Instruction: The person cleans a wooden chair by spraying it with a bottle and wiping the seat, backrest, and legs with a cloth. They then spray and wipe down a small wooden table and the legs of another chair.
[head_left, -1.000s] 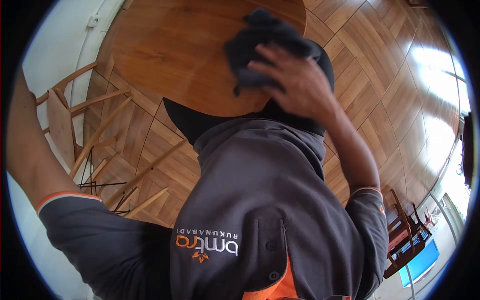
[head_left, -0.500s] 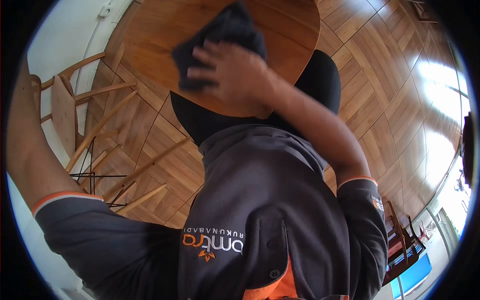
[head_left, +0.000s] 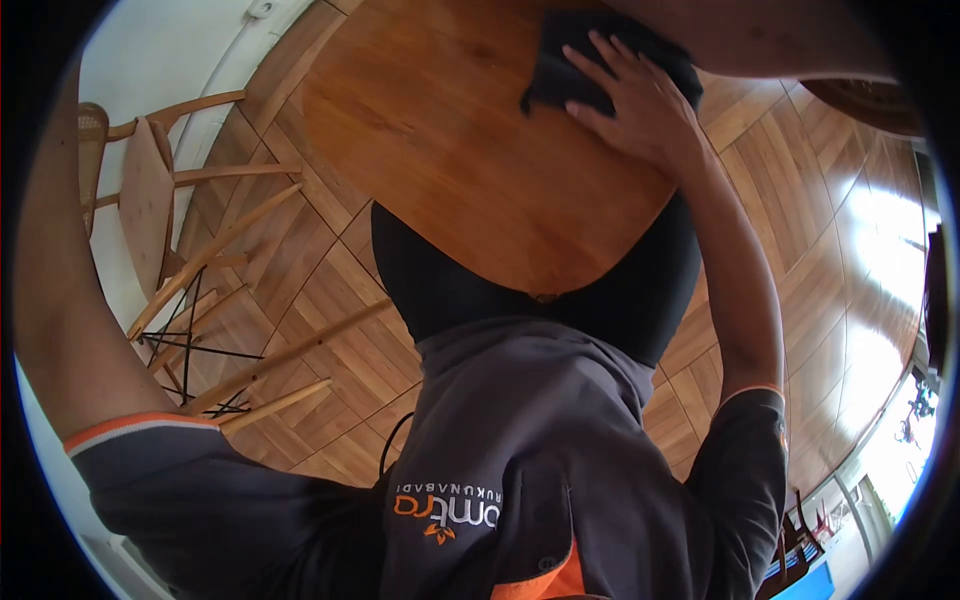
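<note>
Black cloth (head_left: 555, 80) is lying under the spread right hand (head_left: 648, 115) at the wooden tabletop's (head_left: 450, 140) far right edge; the left hand's state cannot be told.

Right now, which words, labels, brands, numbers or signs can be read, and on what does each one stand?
"RUKUNABADI": on the dark shirt, upside down in this view.
"mtra": same shirt, also upside down; its first letter is unclear.
Mark on the right sleeve: too small to read.
</note>
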